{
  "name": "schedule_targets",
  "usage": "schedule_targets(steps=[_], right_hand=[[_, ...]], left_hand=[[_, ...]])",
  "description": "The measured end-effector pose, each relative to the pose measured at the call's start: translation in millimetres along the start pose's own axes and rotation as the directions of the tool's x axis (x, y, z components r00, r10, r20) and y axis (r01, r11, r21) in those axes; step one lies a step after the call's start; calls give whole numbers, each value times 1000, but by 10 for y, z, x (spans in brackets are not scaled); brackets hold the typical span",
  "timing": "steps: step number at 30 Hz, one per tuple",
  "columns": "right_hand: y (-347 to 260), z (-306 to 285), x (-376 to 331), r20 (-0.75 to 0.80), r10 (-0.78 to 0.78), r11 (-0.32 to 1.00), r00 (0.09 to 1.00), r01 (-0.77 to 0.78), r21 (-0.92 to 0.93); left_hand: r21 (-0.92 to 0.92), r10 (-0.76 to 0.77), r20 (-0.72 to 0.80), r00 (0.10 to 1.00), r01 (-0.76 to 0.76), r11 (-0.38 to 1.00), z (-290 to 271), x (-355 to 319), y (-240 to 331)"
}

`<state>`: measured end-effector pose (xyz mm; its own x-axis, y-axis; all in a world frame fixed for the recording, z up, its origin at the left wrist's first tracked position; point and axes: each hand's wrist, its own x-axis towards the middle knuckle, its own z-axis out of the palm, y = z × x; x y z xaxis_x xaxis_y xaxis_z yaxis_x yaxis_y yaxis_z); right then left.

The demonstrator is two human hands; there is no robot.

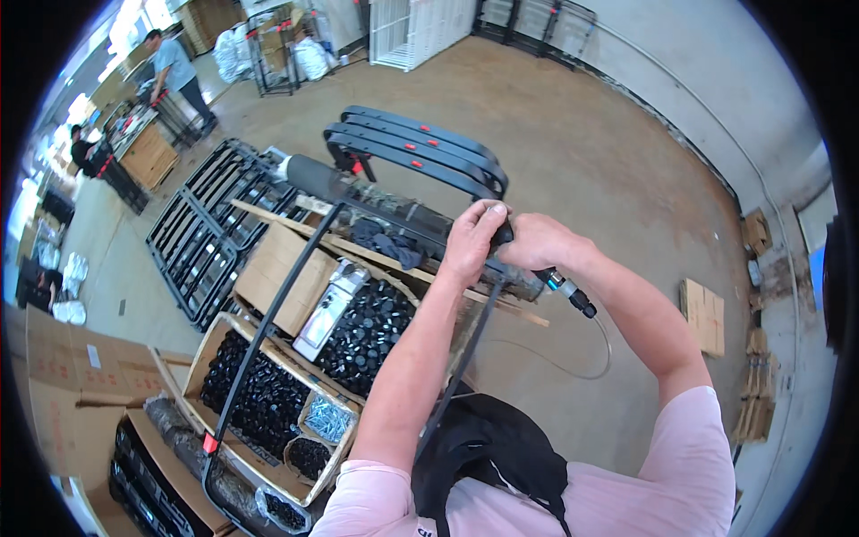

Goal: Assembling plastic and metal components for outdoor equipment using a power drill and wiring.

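My left hand (472, 240) grips the top of a black metal tube frame (284, 286) where its bars meet a wrapped black cylinder (394, 210). My right hand (537, 243) is closed on a pneumatic tool (565, 291) with a blue fitting and a clear air hose (573, 362); the tool's tip is pressed at the same joint, hidden under my fingers. Both hands touch each other above the boxes.
Cardboard boxes of small black plastic parts (367, 327) and a bag of screws (328, 419) sit below the frame. Black metal racks (210, 224) lie on the concrete floor to the left. Curved black bars (420, 148) stand behind. Two people (174, 67) work at far left.
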<state>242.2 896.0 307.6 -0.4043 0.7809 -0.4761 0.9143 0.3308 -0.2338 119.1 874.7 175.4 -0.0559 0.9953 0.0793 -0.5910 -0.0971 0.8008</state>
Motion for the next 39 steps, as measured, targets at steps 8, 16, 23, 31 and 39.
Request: schedule_targets(steps=[8, 16, 23, 31, 39], right_hand=[[-1272, -183, 1440, -2, -276, 961, 961, 276, 13], [-2313, -286, 2463, 26, -377, 926, 926, 377, -9], [-2401, -167, 2899, 74, -373, 927, 925, 375, -12], [-2440, -216, 2888, 141, -346, 937, 928, 351, -7], [-2453, -119, 2828, 137, -401, 913, 906, 408, -21]], left_hand=[[150, 178, -299, 938, -138, 979, -1331, 515, 1091], [326, 319, -471, 822, -173, 929, -2348, 991, 1737], [268, 283, -530, 799, -159, 950, -2642, 1116, 1611], [272, 288, -517, 806, -164, 948, -2729, 1152, 1550], [355, 329, -514, 792, -153, 922, -2698, 992, 1545]])
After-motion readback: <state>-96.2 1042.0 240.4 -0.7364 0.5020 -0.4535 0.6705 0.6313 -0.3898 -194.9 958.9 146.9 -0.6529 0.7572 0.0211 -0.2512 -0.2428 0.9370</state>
